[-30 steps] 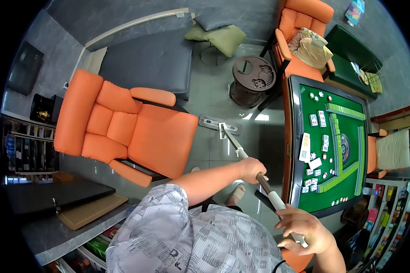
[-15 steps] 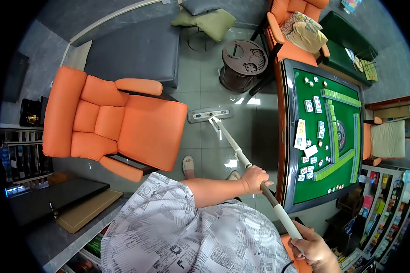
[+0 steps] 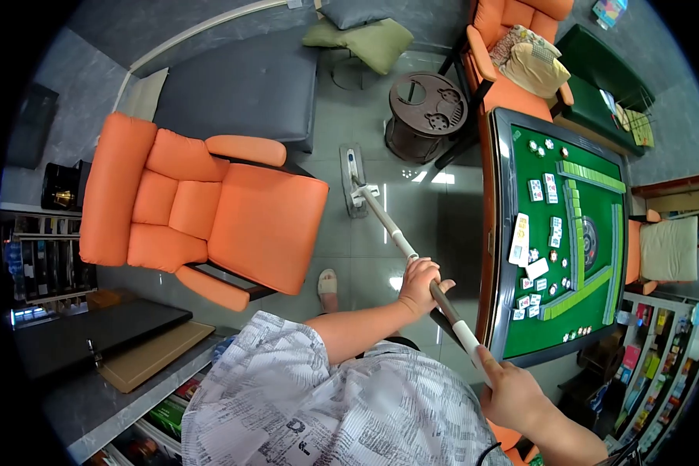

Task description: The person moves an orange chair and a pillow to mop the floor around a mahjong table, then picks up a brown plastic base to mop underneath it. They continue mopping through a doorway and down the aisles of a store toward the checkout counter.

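Note:
A flat mop (image 3: pixel 384 215) slants across the tiled floor from my body, its pole white and grey. Its narrow grey head (image 3: pixel 353 202) lies on the tiles, pointing away from me, between an orange armchair and a round brown stand. My left hand (image 3: pixel 421 286) is wrapped round the middle of the pole. Lower down, near the pole's upper end, my right hand (image 3: pixel 512 388) grips the white handle, thumb along it. One sandalled foot (image 3: pixel 328 289) shows on the floor left of the pole.
The orange armchair (image 3: pixel 264 221) stands on the left, a grey couch (image 3: pixel 241 85) behind it. The round brown stand (image 3: pixel 427 109) is ahead. On the right is a green-topped mahjong table (image 3: pixel 536 334) with tiles and chips. Shelves (image 3: pixel 652 349) stand at lower right.
The mop head has turned from lying crosswise to pointing away from me. Both hands have shifted with the pole, my left slightly left and up, my right up.

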A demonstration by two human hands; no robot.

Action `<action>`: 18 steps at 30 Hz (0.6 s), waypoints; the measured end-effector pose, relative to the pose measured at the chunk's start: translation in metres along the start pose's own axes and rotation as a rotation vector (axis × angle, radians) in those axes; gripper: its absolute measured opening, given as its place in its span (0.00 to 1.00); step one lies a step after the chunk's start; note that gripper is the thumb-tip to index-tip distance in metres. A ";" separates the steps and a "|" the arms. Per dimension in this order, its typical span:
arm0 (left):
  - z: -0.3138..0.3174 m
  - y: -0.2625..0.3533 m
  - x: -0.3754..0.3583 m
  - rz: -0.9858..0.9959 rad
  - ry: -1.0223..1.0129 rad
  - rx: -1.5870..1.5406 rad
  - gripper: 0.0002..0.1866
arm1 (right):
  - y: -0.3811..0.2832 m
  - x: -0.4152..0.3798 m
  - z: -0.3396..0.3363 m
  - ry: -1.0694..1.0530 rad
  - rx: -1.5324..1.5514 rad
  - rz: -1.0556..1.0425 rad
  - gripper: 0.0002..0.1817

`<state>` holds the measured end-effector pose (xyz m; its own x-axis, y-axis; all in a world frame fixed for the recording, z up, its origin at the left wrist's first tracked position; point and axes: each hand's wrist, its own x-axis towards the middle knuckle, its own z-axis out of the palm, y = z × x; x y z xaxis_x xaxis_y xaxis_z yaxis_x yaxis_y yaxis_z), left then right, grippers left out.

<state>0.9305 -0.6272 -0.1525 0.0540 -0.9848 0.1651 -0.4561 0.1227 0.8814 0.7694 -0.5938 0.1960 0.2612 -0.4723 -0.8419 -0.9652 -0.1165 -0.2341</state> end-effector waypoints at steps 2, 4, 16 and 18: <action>-0.007 -0.020 0.011 -0.011 -0.004 0.031 0.20 | 0.003 0.023 0.006 0.054 0.101 -0.041 0.44; -0.011 -0.039 0.022 -0.088 -0.007 0.089 0.21 | 0.003 0.046 0.009 0.110 0.209 -0.096 0.44; -0.072 -0.204 0.124 -0.228 -0.050 0.248 0.21 | -0.078 0.221 -0.019 0.023 0.057 -0.027 0.47; -0.066 -0.195 0.109 -0.271 -0.064 0.203 0.21 | -0.081 0.216 -0.014 0.015 -0.024 -0.034 0.48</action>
<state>1.0844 -0.7504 -0.2773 0.1448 -0.9847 -0.0965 -0.6006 -0.1650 0.7824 0.9033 -0.6987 0.0400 0.2940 -0.4808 -0.8261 -0.9558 -0.1538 -0.2507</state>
